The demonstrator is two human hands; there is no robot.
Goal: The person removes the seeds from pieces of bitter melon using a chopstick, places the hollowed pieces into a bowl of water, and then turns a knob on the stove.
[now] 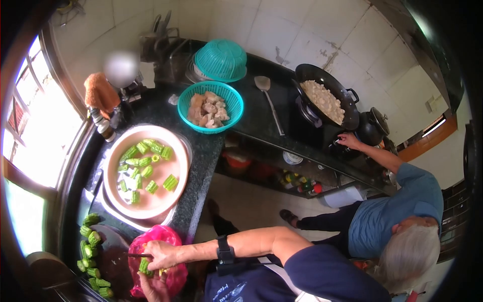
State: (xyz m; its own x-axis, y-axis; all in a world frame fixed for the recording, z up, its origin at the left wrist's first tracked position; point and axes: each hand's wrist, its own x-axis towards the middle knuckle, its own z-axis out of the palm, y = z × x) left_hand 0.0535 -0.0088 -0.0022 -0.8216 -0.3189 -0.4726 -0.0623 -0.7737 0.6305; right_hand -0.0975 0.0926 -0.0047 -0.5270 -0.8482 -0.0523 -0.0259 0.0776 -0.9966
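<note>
My right hand [163,255], a dark band on its wrist, is closed around a thin dark tool [137,255], perhaps a knife. Just below it, my left hand [155,288] grips a ridged green gourd piece [145,267]. Both hands are over a bright pink plastic bag [166,236]. Left of the bag, several green gourd pieces [89,250] lie along the edge of a dark round board [113,251]. Above the bag, a large pale basin [111,189] holds water and several cut green pieces [147,171].
A teal basket [240,113] holds raw meat chunks; an upturned teal basket [221,59] is behind it. A spatula [272,108] lies near a wok [311,75] of pale food. Another person [387,216] reaches toward the stove knobs, beside a black pot [372,128].
</note>
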